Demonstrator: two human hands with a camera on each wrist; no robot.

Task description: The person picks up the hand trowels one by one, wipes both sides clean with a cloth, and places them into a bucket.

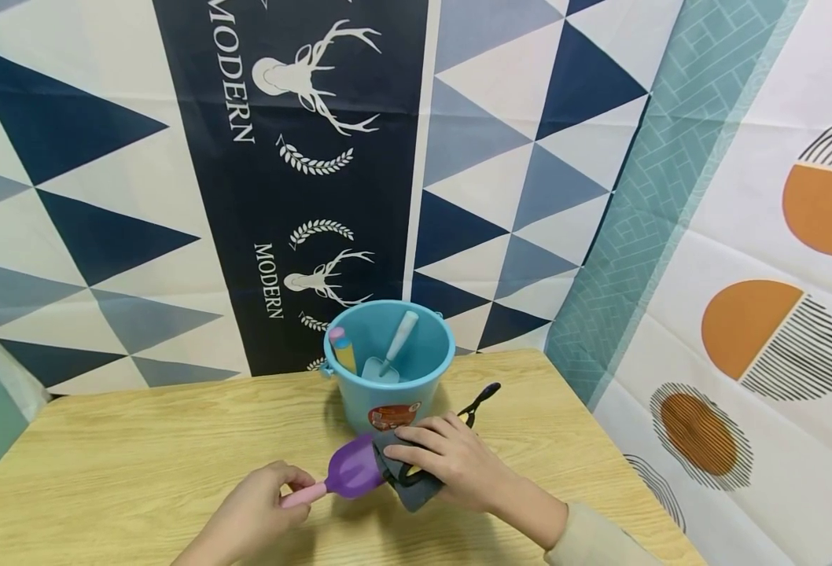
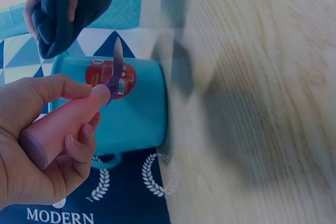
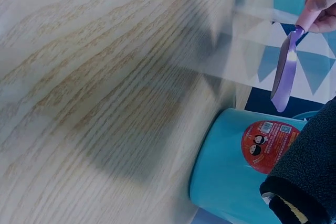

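Observation:
My left hand (image 1: 263, 503) grips the pink handle (image 2: 68, 121) of a toy shovel with a purple scoop (image 1: 355, 468). The scoop is held above the table, in front of a light blue bucket (image 1: 359, 399). In my right hand (image 1: 451, 460) is a bunched dark grey cloth (image 1: 419, 491) with black edging and a bit of yellow; a thin black end sticks out past the fingers. Both wrist views show a gap between cloth and scoop, though they overlap in the head view. The cloth hides part of the scoop's tip in the head view.
Inside the bucket stand a pale blue shovel (image 1: 402, 334) and a yellow, blue and pink handle (image 1: 344, 351). The bucket is at the back of the wooden table (image 1: 140, 472), near the patterned wall covering (image 1: 331, 181). Another printed sheet (image 1: 706, 314) hangs on the right.

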